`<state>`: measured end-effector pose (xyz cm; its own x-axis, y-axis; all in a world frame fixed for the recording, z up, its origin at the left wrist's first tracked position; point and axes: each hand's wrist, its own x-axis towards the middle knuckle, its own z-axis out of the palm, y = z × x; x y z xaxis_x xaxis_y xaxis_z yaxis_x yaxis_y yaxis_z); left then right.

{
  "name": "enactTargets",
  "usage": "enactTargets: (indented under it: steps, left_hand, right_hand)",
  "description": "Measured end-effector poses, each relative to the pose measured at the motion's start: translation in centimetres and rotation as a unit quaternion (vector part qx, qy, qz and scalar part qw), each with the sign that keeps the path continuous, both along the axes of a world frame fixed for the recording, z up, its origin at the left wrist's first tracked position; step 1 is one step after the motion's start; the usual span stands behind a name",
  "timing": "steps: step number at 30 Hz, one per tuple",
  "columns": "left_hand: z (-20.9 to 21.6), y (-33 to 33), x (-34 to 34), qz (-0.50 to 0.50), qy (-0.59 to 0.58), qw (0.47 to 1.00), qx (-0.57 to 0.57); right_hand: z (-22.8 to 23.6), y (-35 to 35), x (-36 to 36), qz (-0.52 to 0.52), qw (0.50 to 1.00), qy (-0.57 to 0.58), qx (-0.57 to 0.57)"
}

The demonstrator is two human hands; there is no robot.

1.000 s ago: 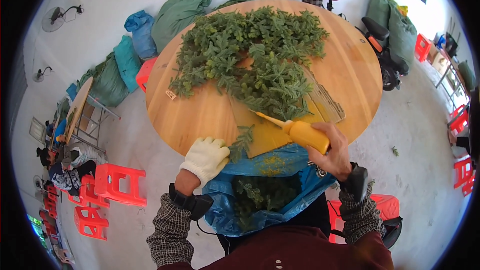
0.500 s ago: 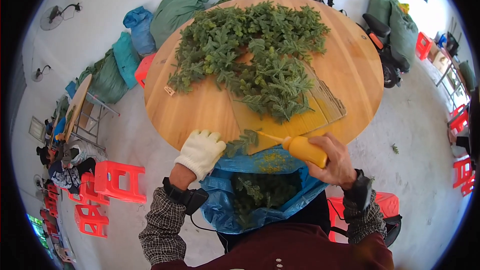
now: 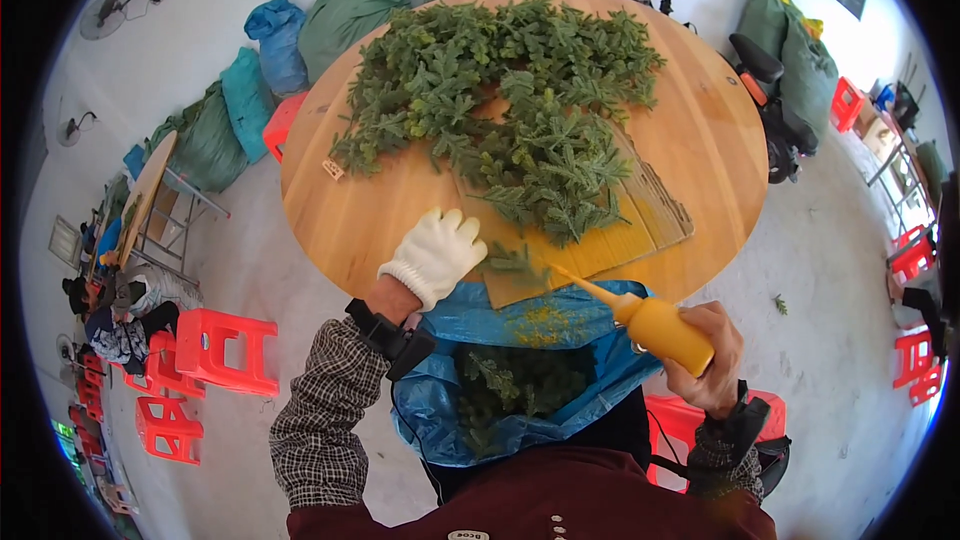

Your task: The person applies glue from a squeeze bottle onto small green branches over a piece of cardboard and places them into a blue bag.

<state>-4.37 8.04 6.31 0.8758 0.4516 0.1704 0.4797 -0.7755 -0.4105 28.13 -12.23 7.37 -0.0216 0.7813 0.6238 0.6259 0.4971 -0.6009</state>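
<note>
My left hand (image 3: 437,255), in a white knit glove, is closed around one end of a small green fir-like sprig (image 3: 510,262), blurred by motion. My bare right hand (image 3: 715,355) grips a yellow squeeze bottle (image 3: 668,330). Its long thin nozzle points left, the tip close to the sprig's free end; whether they touch I cannot tell. Below both hands an opened blue plastic bag (image 3: 425,405) holds more green sprigs (image 3: 525,385), with yellow specks on its upper fold. A large heap of sprigs (image 3: 570,155) covers the far part of the round wooden table (image 3: 720,180).
A yellow-stained cardboard sheet (image 3: 640,230) lies partly under the heap. A small wooden piece (image 3: 333,169) sits at the table's left. Red stools (image 3: 228,350) stand on the left floor, and green sacks (image 3: 360,15) lean along the wall. A scooter (image 3: 775,90) is parked right.
My left hand has moved up and right with the sprig. My right hand has shifted right and down, drawing the bottle's body away from the sprig. The view has shifted slightly.
</note>
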Motion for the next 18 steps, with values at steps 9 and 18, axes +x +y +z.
enactTargets:
  steps: [9, 18]
  left_hand:
    - [-0.1, 0.4, 0.2, -0.005, -0.012, 1.0, 0.018]
    - [-1.4, -4.3, 0.4, 0.179, -0.239, 0.951, -0.085]
  right_hand:
    - [-2.5, 1.0, -0.8, 0.027, 0.997, -0.066, -0.03]
    - [-3.4, 0.1, -2.4, 0.014, 0.997, -0.075, -0.028]
